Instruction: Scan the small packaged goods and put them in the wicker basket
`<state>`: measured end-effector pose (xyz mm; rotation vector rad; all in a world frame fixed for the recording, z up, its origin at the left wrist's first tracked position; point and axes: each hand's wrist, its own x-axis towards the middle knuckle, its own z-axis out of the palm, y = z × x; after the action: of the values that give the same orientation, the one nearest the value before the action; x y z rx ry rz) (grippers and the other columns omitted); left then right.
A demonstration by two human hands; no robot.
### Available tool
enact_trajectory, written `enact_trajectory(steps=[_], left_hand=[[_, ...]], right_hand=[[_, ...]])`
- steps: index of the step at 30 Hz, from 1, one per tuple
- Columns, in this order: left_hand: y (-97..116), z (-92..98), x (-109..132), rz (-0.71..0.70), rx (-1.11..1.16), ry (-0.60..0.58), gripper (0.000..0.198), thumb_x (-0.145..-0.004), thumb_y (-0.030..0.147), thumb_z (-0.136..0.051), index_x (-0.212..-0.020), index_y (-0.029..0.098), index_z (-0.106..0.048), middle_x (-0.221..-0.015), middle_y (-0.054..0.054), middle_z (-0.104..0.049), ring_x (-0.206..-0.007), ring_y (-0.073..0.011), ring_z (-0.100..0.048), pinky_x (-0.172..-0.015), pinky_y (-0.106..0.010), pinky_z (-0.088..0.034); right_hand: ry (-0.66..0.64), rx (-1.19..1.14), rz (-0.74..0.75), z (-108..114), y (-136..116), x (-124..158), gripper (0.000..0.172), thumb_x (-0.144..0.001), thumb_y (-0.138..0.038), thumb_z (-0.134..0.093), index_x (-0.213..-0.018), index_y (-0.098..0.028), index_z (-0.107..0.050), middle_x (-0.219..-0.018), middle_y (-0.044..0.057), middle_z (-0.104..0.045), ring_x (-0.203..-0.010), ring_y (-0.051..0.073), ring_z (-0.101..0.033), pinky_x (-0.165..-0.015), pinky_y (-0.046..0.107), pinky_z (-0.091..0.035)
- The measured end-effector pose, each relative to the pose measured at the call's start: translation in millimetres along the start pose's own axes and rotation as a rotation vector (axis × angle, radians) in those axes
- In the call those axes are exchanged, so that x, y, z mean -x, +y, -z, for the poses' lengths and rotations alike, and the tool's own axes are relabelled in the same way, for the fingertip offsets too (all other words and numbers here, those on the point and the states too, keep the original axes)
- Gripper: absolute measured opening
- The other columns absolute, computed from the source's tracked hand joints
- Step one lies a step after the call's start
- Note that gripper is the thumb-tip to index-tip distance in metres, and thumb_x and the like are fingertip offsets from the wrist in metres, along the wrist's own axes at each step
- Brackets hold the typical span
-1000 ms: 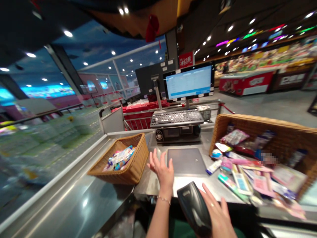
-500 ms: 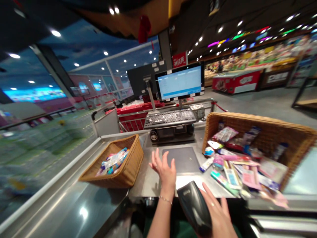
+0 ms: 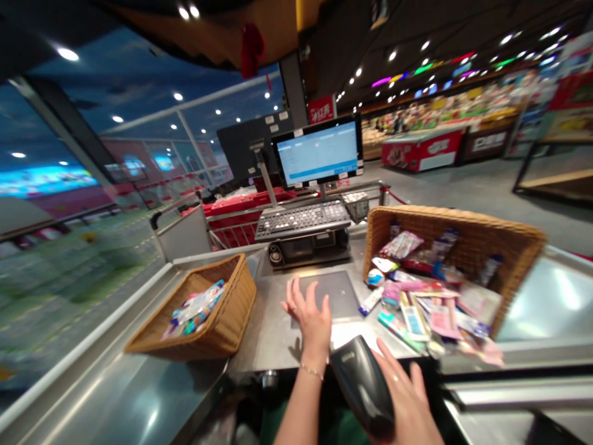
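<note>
Nearest the camera, the right hand [image 3: 407,402] is wrapped around a black scanner [image 3: 364,386], gripping it from the right side with the fingers lying along its body; the scanner's head points forward and left, low over the near edge of the steel counter [image 3: 273,337]. Just left of it and a little further out, the left hand [image 3: 310,312] holds nothing: it is open, fingers spread wide, over the counter with its fingertips at the near edge of a dark pad [image 3: 338,289] set into the surface. A thin bracelet [image 3: 311,371] sits on that wrist. The two hands are near each other but apart. To the left of the left hand stands a small basket [image 3: 234,312], upright, with a handful of bright packets [image 3: 194,306] lying in its bottom. To the right of the pad is a larger basket [image 3: 482,233], tilted toward the person, crowded with wrapped goods [image 3: 417,306] that spill over its low front onto the counter, the closest of them just beside the pad. Beyond the pad sits a keyboard [image 3: 303,217], above it a lit monitor [image 3: 319,153], and behind these a red trolley [image 3: 236,216].
</note>
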<state>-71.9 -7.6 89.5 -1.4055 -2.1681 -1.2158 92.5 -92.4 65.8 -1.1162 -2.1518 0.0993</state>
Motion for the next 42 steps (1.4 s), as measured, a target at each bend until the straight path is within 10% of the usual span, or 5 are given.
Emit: enact_trajectory(steps=[22,42], left_hand=[[40.4,-38.0,32.2,-0.157,0.072,-0.160,0.032,-0.083,0.020,-0.058,-0.114,0.025,-0.066,-0.149,-0.014,-0.042,-0.144,-0.0347,-0.028,-0.110,-0.070,-0.024],[60.9,-95.6,38.1,-0.426,-0.024,-0.774,0.031,-0.083,0.020,-0.057,-0.109,0.032,-0.070,-0.158,-0.007,-0.033,-0.148,-0.0346,-0.019,-0.112,-0.072,-0.013]], right_hand=[[-0.084,0.126,-0.018,5.9,37.0,21.4,0.053,-0.079,-0.024,-0.047,-0.131,-0.015,-0.055,-0.135,0.017,-0.060,-0.130,0.041,-0.051,-0.090,0.072,-0.046],[-0.019,0.192,-0.192,9.6,46.5,32.7,0.054,-0.075,-0.017,-0.040,-0.126,-0.007,-0.057,-0.135,0.021,-0.059,-0.129,0.040,-0.052,-0.100,0.067,-0.039]])
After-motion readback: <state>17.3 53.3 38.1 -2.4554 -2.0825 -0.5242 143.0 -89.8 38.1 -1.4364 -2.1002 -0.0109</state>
